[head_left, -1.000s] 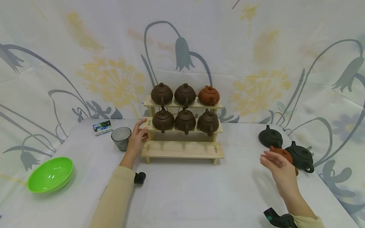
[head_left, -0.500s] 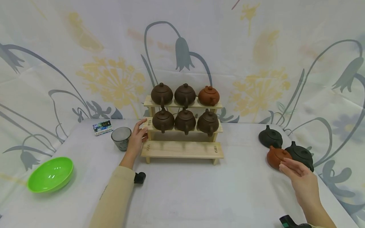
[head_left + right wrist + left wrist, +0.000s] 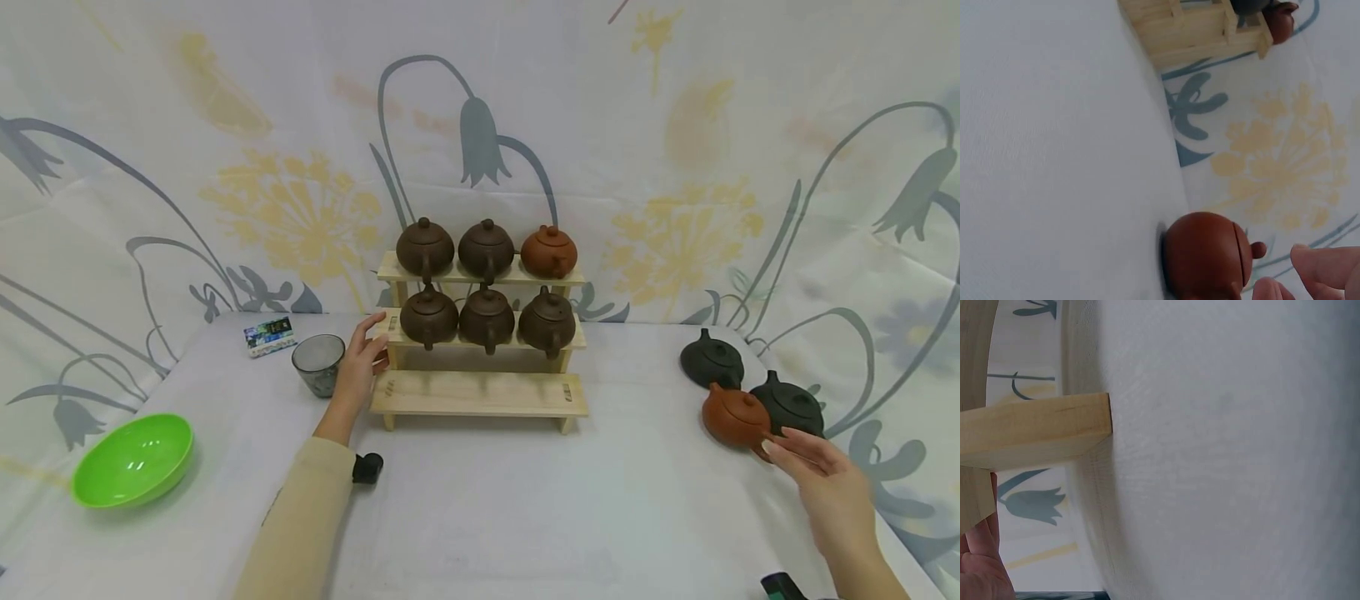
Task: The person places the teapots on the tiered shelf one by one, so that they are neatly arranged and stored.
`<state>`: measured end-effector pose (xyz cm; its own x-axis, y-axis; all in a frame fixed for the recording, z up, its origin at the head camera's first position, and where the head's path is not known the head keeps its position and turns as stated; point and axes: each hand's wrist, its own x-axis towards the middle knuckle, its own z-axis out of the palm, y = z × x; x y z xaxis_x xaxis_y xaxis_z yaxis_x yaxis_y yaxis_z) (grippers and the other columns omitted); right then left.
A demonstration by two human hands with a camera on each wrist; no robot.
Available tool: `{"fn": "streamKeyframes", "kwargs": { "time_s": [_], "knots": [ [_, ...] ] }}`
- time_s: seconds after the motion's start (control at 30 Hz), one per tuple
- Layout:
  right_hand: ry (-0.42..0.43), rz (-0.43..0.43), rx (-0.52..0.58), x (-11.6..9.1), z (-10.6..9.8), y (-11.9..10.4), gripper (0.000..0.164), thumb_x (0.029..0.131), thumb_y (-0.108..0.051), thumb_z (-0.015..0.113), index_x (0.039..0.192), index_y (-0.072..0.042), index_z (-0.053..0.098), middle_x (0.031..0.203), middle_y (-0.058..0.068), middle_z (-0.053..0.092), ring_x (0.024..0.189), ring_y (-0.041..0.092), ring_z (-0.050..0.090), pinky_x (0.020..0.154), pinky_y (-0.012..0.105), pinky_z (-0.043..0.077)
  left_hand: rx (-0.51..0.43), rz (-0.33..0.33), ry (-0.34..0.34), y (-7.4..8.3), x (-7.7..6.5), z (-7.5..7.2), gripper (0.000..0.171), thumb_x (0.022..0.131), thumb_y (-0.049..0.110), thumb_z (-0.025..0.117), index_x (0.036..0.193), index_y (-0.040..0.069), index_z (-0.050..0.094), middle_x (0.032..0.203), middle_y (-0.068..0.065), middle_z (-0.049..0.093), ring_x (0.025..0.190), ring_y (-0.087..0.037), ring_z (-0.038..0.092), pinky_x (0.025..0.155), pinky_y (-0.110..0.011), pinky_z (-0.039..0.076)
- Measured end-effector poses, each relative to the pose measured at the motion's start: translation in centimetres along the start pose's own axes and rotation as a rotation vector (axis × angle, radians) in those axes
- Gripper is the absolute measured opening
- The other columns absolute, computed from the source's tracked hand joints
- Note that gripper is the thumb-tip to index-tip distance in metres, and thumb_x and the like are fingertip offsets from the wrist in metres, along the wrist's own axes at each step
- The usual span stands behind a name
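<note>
My left hand [image 3: 362,358] holds the left end of the middle step of a three-tier wooden display stand [image 3: 480,393]. In the left wrist view, fingers [image 3: 982,544] show behind the stand's pale wood. At the right, my right hand [image 3: 836,483] is at the handle side of a reddish-brown teapot [image 3: 733,415], thumb and fingers apart. The right wrist view has this teapot [image 3: 1207,256] standing on the cloth, fingertips [image 3: 1316,259] near its lid knob; whether they touch the handle is unclear. Two black teapots stand beside it, one behind [image 3: 711,360] and one to the right [image 3: 787,404].
Dark brown teapots [image 3: 487,321] and one reddish teapot [image 3: 550,252] fill the stand's upper two tiers. A grey glass cup [image 3: 318,365] stands close to my left hand, with a small patterned packet [image 3: 270,336] behind. A green bowl [image 3: 135,461] sits far left.
My right hand has moved right and toward me, from above the reddish-brown teapot to beside its handle, uncovering the pot's body. The left hand and the stand have stayed still.
</note>
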<state>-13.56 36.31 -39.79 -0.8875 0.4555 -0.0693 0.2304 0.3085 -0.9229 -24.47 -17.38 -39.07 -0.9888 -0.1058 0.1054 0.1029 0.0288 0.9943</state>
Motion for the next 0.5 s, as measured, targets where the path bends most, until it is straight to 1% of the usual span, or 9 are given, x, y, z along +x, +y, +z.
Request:
{"fn": "streamKeyframes", "kwargs": {
  "time_s": [0.03,0.1,0.13,0.17,0.27,0.3,0.33,0.4,0.5],
  "knots": [
    [0.001,0.006,0.029,0.1,-0.2,0.2,0.037,0.086,-0.026,0.068,0.121,-0.021,0.057,0.080,-0.032,0.056,0.076,-0.016,0.051,0.102,0.038,0.031,-0.002,0.002,0.000,0.0,0.0,0.0,0.043,0.101,0.018,0.039,0.144,0.018,0.034,0.112,-0.020,0.049,0.108,-0.037,0.047,0.081,-0.024,0.041],
    [0.011,0.014,0.031,0.2,-0.4,0.4,0.034,0.086,-0.026,0.069,0.118,-0.026,0.058,0.079,-0.033,0.055,0.075,-0.016,0.050,0.099,0.038,0.033,-0.008,0.006,-0.002,0.0,0.0,0.0,0.043,0.101,0.018,0.039,0.144,0.017,0.034,0.113,-0.022,0.048,0.108,-0.037,0.046,0.081,-0.024,0.041],
    [0.014,0.019,0.014,0.3,-0.5,0.5,0.036,0.087,-0.026,0.067,0.121,-0.025,0.057,0.079,-0.034,0.054,0.076,-0.016,0.049,0.099,0.046,0.030,-0.008,0.009,-0.002,-0.1,0.0,0.0,0.043,0.101,0.018,0.039,0.144,0.017,0.034,0.112,-0.021,0.048,0.108,-0.037,0.046,0.081,-0.024,0.041],
    [0.020,0.024,0.009,0.4,-0.6,0.7,0.035,0.087,-0.025,0.068,0.120,-0.026,0.058,0.078,-0.034,0.054,0.078,-0.015,0.048,0.098,0.046,0.031,-0.005,0.011,-0.003,-0.1,0.0,0.0,0.043,0.101,0.018,0.039,0.144,0.016,0.033,0.112,-0.022,0.048,0.107,-0.037,0.047,0.080,-0.024,0.041],
    [0.020,0.046,-0.094,0.7,-0.9,0.9,0.038,0.085,-0.029,0.069,0.121,-0.020,0.059,0.077,-0.034,0.052,0.094,-0.002,0.048,0.086,0.032,0.039,0.005,0.016,-0.003,-0.1,0.1,-0.1,0.044,0.101,0.019,0.039,0.144,0.015,0.033,0.111,-0.020,0.049,0.106,-0.035,0.047,0.080,-0.024,0.041],
    [0.010,0.055,-0.116,0.8,-1.0,0.9,0.043,0.086,-0.030,0.068,0.125,-0.015,0.058,0.077,-0.033,0.052,0.102,0.004,0.046,0.086,0.032,0.039,0.007,0.016,-0.002,-0.1,0.1,-0.1,0.044,0.101,0.019,0.039,0.144,0.015,0.033,0.111,-0.019,0.049,0.106,-0.035,0.048,0.080,-0.024,0.042],
    [-0.002,0.056,-0.148,1.0,-1.1,0.9,0.047,0.085,-0.030,0.068,0.126,-0.010,0.057,0.076,-0.032,0.052,0.103,0.006,0.044,0.080,0.024,0.041,0.008,0.015,0.000,-0.1,0.0,-0.1,0.044,0.101,0.019,0.039,0.144,0.015,0.033,0.110,-0.018,0.049,0.106,-0.035,0.048,0.080,-0.024,0.042],
    [-0.042,0.042,-0.178,1.3,-1.2,1.1,0.050,0.086,-0.029,0.068,0.125,0.000,0.056,0.075,-0.030,0.053,0.101,0.006,0.049,0.068,0.015,0.042,0.013,0.011,0.003,0.0,0.0,-0.1,0.043,0.101,0.019,0.039,0.144,0.016,0.034,0.110,-0.017,0.050,0.106,-0.033,0.048,0.080,-0.024,0.042],
    [-0.115,0.029,-0.142,2.0,-1.3,1.4,0.055,0.087,-0.023,0.067,0.125,0.012,0.049,0.077,-0.023,0.054,0.079,-0.005,0.055,0.060,0.013,0.046,0.015,0.006,0.007,0.0,0.0,-0.1,0.042,0.101,0.018,0.039,0.144,0.017,0.034,0.111,-0.017,0.050,0.105,-0.032,0.048,0.080,-0.024,0.042]
  ]
}}
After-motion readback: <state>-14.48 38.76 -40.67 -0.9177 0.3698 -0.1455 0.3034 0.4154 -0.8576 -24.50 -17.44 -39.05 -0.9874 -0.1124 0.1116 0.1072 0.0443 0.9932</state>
